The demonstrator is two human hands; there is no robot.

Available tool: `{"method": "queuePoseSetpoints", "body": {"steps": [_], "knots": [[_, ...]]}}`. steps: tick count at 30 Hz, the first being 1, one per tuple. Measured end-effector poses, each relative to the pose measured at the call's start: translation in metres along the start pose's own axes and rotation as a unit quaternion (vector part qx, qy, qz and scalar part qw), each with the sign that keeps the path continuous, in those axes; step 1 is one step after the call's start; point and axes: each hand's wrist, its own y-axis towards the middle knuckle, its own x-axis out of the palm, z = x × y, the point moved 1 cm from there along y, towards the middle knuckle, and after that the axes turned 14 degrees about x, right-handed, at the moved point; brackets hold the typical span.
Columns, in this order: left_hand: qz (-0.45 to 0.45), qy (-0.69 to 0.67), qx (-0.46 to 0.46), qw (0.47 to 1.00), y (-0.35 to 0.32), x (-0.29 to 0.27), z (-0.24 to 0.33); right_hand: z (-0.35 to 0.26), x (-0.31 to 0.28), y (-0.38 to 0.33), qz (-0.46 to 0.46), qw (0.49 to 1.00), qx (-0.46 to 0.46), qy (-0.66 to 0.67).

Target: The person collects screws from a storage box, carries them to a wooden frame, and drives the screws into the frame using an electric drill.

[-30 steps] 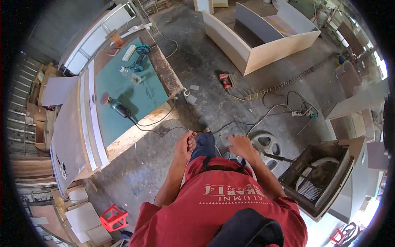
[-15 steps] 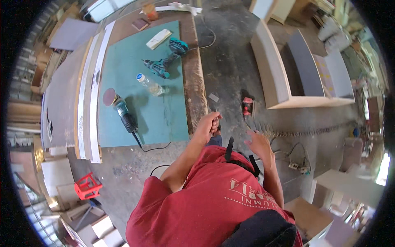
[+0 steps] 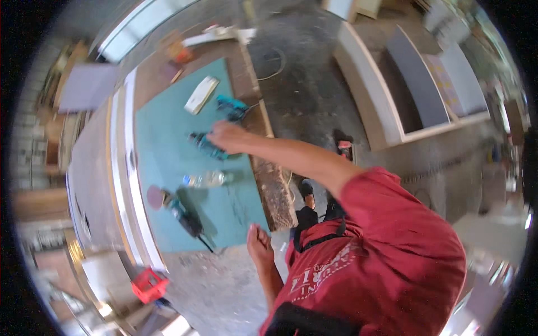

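My right hand point(image 3: 228, 138) reaches across to the workbench and closes around the handle of a teal and black cordless drill point(image 3: 203, 144). The drill lies on its side on a green sheet point(image 3: 162, 131), its battery end beyond my hand. Near the bench's close edge, my left hand point(image 3: 260, 245) hangs with its fingers curled in; whatever may be inside them is hidden. A clear plastic bottle point(image 3: 208, 179) is just nearer than the drill. Closer still, an angle grinder point(image 3: 182, 214) with a round reddish disc rests on the sheet, its cord trailing off.
A whitish block point(image 3: 201, 95) sits past the drill. Long white strips point(image 3: 136, 185) run along the bench's left side. A red plastic stool point(image 3: 150, 285) stands on the floor at lower left. Right of the bench are a red tool point(image 3: 344, 148) and an open wooden cabinet frame point(image 3: 370, 95).
My right hand has swung left from over the floor to the drill and closed on it. My left hand has moved down and back toward me. The view has turned and shifted.
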Motion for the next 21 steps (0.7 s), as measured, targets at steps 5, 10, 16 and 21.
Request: {"method": "queuePoseSetpoints", "body": {"steps": [5, 10, 16, 21], "knots": [[0.02, -0.024, -0.011, 0.999, -0.016, 0.017, 0.002, 0.048, 0.055, 0.046, -0.09, 0.973, 0.21, -0.021], [-0.063, 0.02, -0.016, 0.998, 0.001, 0.049, 0.002, 0.014, 0.023, -0.013, -0.06, 0.991, 0.115, -0.033], [-0.209, 0.125, -0.064, 0.968, 0.0, 0.138, -0.016, 0.015, -0.153, -0.141, -0.013, 0.92, 0.317, 0.23], [-0.268, 0.063, -0.017, 0.961, -0.012, 0.213, -0.054, 0.051, -0.267, -0.306, 0.186, 0.842, 0.355, 0.362]]}}
